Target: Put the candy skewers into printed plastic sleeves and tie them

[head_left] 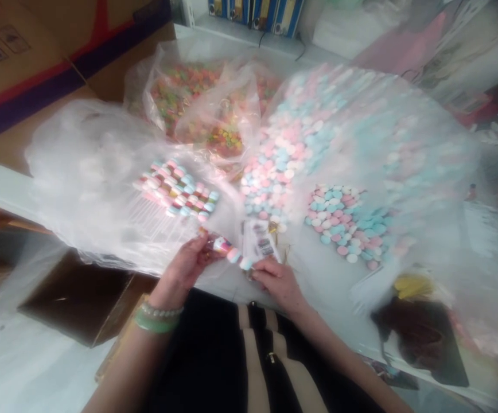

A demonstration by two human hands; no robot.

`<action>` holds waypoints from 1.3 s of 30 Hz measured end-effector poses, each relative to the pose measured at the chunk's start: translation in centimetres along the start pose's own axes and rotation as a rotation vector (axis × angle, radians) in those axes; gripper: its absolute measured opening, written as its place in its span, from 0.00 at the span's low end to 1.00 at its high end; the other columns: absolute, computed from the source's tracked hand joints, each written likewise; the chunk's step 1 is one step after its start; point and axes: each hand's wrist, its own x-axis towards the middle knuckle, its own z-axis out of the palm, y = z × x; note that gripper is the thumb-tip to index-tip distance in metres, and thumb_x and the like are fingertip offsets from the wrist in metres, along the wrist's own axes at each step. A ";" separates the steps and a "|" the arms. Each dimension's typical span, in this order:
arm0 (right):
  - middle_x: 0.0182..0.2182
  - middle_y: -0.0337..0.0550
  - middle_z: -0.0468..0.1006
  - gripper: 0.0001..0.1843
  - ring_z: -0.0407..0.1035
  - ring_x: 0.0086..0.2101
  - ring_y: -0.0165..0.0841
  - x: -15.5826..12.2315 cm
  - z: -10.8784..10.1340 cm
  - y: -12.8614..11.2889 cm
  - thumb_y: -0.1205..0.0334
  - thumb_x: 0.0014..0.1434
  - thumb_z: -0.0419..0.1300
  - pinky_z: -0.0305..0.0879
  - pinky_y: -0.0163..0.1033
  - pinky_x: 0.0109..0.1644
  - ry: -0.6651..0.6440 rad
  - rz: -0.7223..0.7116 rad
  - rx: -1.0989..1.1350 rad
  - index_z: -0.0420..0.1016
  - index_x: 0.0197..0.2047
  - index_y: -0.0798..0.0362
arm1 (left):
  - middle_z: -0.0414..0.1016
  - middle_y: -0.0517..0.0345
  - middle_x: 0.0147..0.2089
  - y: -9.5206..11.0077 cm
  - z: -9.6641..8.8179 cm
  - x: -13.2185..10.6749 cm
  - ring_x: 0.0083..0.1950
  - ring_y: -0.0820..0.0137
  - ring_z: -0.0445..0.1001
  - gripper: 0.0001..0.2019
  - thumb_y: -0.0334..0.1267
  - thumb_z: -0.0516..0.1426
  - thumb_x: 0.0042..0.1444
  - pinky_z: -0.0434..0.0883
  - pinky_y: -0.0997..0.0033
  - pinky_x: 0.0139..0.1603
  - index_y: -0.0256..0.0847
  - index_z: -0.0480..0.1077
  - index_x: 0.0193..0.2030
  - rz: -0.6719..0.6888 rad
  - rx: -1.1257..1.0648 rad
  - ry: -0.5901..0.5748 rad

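Observation:
My left hand (187, 265) is closed around one end of a short row of pastel round candies (233, 254), pink, white and blue. My right hand (277, 279) pinches the other end, together with a small clear packet bearing a printed label (261, 240). Both hands sit low at the near edge of a white table (326, 281). Just beyond my left hand lies a block of the same candies set in neat rows (176, 190) on clear plastic.
Large clear bags of loose pink, blue and white candies (300, 143) spread over the table, with a smaller heap (349, 222) at right. Bags of multicoloured candies (197, 97) lie behind. Cardboard boxes (25, 51) stand at left, a dark object (425, 338) at right.

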 end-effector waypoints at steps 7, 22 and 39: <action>0.20 0.34 0.72 0.08 0.66 0.25 0.31 -0.3 0.4 -0.1 0.60 0.56 0.58 0.60 0.35 0.33 -0.004 -0.160 -0.183 0.76 0.29 0.48 | 0.81 0.50 0.34 -1.0 0.7 0.4 0.35 0.67 0.80 0.03 0.29 0.64 0.55 0.78 0.70 0.42 0.32 0.77 0.36 0.010 -0.094 0.020; 0.25 0.38 0.76 0.11 0.69 0.29 0.33 -0.1 1.6 0.9 0.56 0.57 0.56 0.59 0.36 0.36 0.109 -0.129 -0.299 0.77 0.30 0.50 | 0.82 0.51 0.34 -2.7 1.1 0.8 0.35 0.67 0.81 0.04 0.33 0.64 0.57 0.78 0.69 0.42 0.33 0.77 0.35 0.049 -0.183 0.035; 0.12 0.29 0.66 0.11 0.46 0.11 0.20 1.1 1.4 1.0 0.58 0.48 0.66 0.38 0.30 0.16 -0.408 0.433 0.783 0.72 0.31 0.55 | 0.83 0.49 0.36 -2.5 1.2 0.5 0.39 0.63 0.81 0.16 0.41 0.71 0.46 0.77 0.68 0.43 0.32 0.79 0.38 0.071 -0.190 -0.088</action>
